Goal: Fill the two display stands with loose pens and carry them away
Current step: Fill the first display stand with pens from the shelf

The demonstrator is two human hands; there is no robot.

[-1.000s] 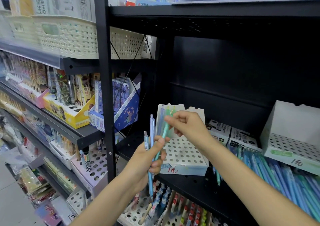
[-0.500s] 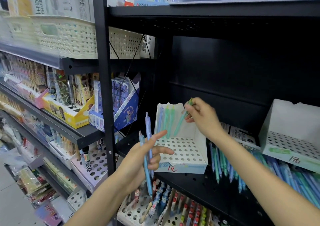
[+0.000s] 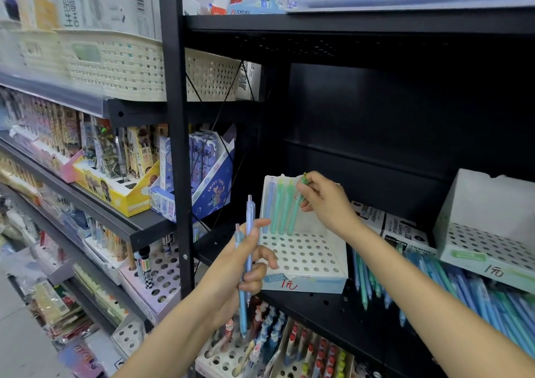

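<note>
Right hand (image 3: 325,204) pinches green pen (image 3: 296,212) at display stand (image 3: 304,259) back edge; left hand (image 3: 243,264) grips blue pens (image 3: 248,250).

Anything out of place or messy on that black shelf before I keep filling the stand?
Yes: loose pens lie scattered flat on the black shelf, between the white stand being filled and the second stand. The front lip of the first stand looks torn near its label.

The near white stand (image 3: 304,283) has "1元" in red on its front, the far stand (image 3: 489,267) says "1元" in black, and the blue box (image 3: 214,192) says "ENJOY TIME".
</note>
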